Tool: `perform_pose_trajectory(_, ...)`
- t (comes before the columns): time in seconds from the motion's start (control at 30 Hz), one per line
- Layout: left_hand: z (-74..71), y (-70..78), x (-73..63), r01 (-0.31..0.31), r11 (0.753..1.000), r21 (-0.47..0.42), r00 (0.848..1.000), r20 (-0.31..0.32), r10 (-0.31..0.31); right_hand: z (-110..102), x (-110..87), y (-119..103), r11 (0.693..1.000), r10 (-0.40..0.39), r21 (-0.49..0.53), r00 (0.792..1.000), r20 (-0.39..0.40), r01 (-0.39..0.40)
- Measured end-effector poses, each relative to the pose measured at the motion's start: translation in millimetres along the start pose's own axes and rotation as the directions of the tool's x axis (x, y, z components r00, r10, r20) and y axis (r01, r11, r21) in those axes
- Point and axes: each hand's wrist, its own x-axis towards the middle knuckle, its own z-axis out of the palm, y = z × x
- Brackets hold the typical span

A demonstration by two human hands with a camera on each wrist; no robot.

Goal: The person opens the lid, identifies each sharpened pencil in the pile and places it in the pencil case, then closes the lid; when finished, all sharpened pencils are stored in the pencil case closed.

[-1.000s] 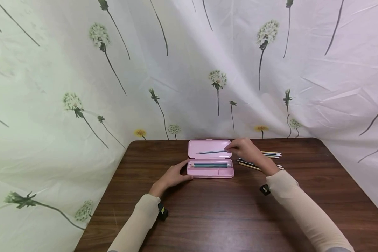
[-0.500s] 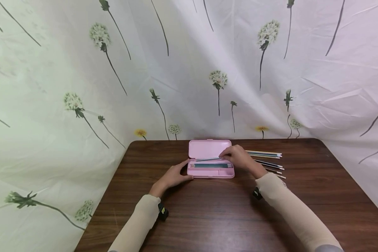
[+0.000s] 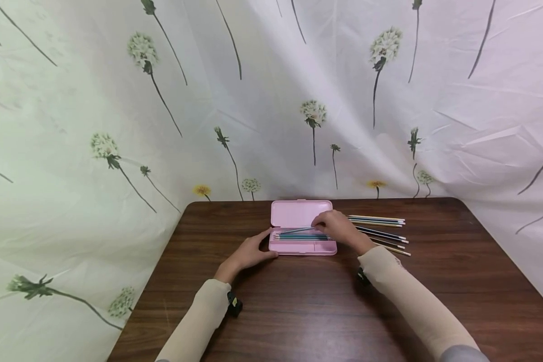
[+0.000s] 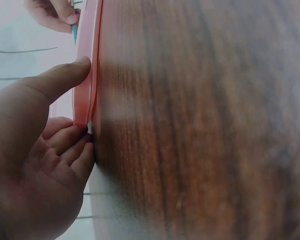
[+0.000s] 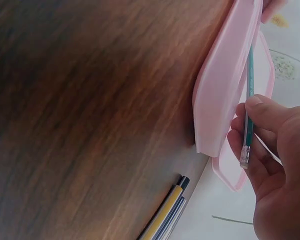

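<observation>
A pink pencil case (image 3: 294, 247) lies with its lid (image 3: 298, 213) folded back, and several green pencils (image 3: 300, 238) lie in its long rear compartment. My left hand (image 3: 249, 253) holds the case's left end, thumb along the front wall, fingers at the end, as the left wrist view shows. Between thumb and fingers my right hand (image 3: 337, 227) pinches a green pencil (image 5: 249, 117) near its eraser end. That pencil slants over the rear compartment, its far end low at the left; whether it touches the others is unclear.
Right of the case, several yellow, green and dark pencils (image 3: 382, 221) lie in loose groups on the brown wooden table (image 3: 294, 301). A white cloth (image 3: 271, 125) with dandelion prints hangs behind the table's back edge. The case's small front-right compartment (image 3: 325, 246) shows bare.
My right hand has carried the green pencil from over the lid down and left to the rear compartment, uncovering more of the loose pencils. My left hand has stayed on the case.
</observation>
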Motion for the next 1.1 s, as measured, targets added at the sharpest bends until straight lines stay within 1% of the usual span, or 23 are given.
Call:
perform_pose_trajectory(0.2,-0.1,0.3,-1.3,-0.001,1.0,-0.001,1.0,-0.002,0.001,7,2.5,-2,0.994,-0.042,-0.101,0.999,0.005,0.043)
perform_pose_trajectory(0.37,0.5,0.8,-1.5,-0.001,1.0,-0.007,1.0,-0.003,0.001,12,3.2,-6,0.982,-0.044,-0.181,0.999,0.021,0.047)
perform_pose_trajectory(0.47,0.9,0.2,-0.7,0.002,1.0,-0.006,1.0,-0.003,-0.002,13,2.6,-7,0.976,-0.04,-0.211,0.999,0.035,0.047)
perform_pose_trajectory(0.67,1.6,0.1,0.0,0.001,1.0,-0.006,1.0,-0.004,-0.001,13,-0.2,-6,0.953,-0.095,-0.285,0.994,0.048,0.105)
perform_pose_trajectory(1.1,1.4,-0.6,-0.8,-0.006,1.0,-0.007,1.0,-0.005,0.005,11,-2.0,-6,0.959,-0.079,-0.269,0.995,0.059,0.092)
